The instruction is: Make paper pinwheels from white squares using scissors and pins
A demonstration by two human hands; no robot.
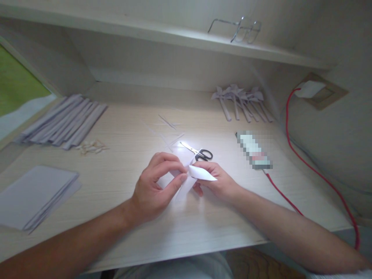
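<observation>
Between my two hands is a white paper pinwheel point(203, 173), its blades partly folded in toward the middle. My left hand point(161, 180) pinches the paper near its centre with thumb and forefinger. On the other side, my right hand point(216, 178) grips a folded blade, and some of its fingers are hidden under the paper. Just beyond the hands lie black-handled scissors point(199, 152) with the blades pointing away to the left. Thin paper strips point(170, 126) are scattered behind them.
Rolled paper sticks point(65, 120) lie at the left above small pale pieces point(92, 147) and a stack of paper point(37, 195). Several finished pinwheels point(240, 100) rest at the back right. A phone point(254, 150) with a red cable point(283, 193) lies right. Glasses point(240, 29) sit on the shelf point(145, 37).
</observation>
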